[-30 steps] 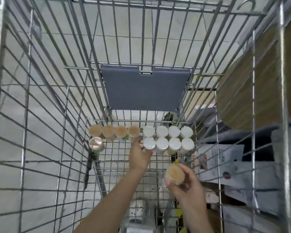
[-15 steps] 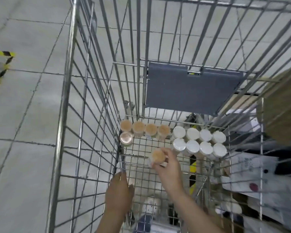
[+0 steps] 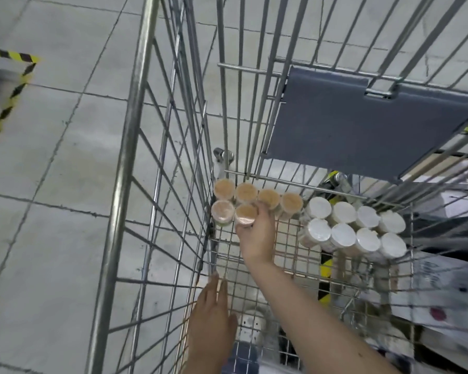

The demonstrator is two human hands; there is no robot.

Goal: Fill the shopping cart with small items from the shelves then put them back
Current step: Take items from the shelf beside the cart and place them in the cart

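Observation:
I look down into a wire shopping cart. Several tan-lidded jars stand in its far left corner, and several white-lidded jars stand in two rows to their right. My right hand grips one tan-lidded jar in the second row, beside another tan jar at the cart's side. My left hand hangs with straight fingers near the cart's left side, holding nothing.
A grey flap hangs on the cart's far end. Cardboard boxes lie outside on the right. Yellow-black tape marks the grey tiled floor at the left. A shoe shows beneath the cart's mesh bottom.
My right hand carried the tan jar forward and left, down to the second row. My left hand drew back from the jars toward me. The view swung left.

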